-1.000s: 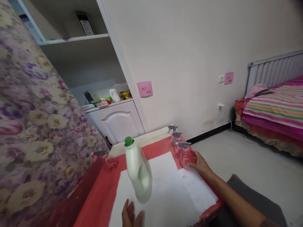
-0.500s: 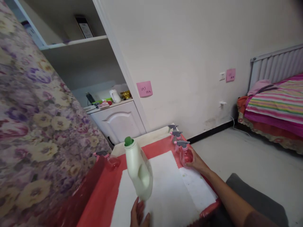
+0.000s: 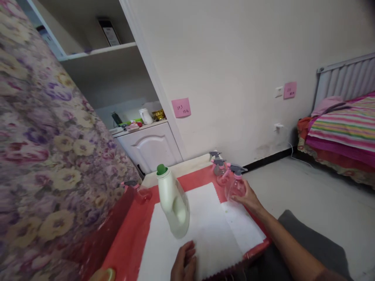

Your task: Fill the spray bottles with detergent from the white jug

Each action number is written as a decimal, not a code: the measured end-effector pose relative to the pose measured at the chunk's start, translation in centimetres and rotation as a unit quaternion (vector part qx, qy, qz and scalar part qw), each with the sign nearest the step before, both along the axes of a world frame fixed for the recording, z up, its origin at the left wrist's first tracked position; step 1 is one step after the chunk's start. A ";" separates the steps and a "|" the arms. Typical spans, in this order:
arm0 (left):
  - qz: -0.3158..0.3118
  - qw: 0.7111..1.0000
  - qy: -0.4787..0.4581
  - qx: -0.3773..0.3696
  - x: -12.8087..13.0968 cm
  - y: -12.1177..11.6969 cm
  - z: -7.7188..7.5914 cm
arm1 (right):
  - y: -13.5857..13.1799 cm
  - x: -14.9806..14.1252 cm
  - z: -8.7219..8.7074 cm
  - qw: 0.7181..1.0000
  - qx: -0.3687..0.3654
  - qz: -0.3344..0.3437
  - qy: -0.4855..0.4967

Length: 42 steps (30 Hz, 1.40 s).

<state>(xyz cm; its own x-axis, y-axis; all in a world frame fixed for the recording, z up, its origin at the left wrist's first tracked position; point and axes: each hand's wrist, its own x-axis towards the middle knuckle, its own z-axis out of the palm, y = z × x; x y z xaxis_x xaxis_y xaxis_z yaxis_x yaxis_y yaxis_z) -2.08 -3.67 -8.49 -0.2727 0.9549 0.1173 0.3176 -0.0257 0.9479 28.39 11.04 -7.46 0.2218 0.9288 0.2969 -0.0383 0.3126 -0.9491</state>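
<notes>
My right hand (image 3: pixel 249 197) is wrapped round a clear pink spray bottle (image 3: pixel 236 185) with a grey trigger head, held at the right edge of the red table (image 3: pixel 129 234). Two more pink spray bottles (image 3: pixel 219 171) stand just behind it at the far right corner. A white detergent bottle (image 3: pixel 173 205) with a green cap stands on the white cloth (image 3: pixel 205 234) in the middle. My left hand (image 3: pixel 184 263) hovers low over the cloth, just in front of the white bottle, fingers curled and loosely apart, holding nothing.
Another pink spray bottle (image 3: pixel 140 191) lies at the table's left side against a floral-covered surface (image 3: pixel 43 156). A white cabinet (image 3: pixel 149 144) with small items on top stands behind. A bed (image 3: pixel 342 132) with striped bedding is at the right, bare floor (image 3: pixel 307 191) between.
My right hand has lifted and tilted the pink spray bottle slightly toward the right. My left hand has moved right, away from the base of the white bottle.
</notes>
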 end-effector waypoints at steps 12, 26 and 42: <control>-0.087 0.992 0.089 0.024 2.2 0.2 5.3 | -7.5 -10.3 -1.4 0.976 0.021 0.198 -0.085; -0.080 0.996 0.004 0.044 6.6 3.4 3.9 | -8.0 -10.5 -1.4 0.958 0.075 0.216 -0.176; -0.025 0.990 -0.106 0.089 7.3 4.2 4.9 | -9.2 -12.4 -2.2 0.954 0.098 0.042 -0.280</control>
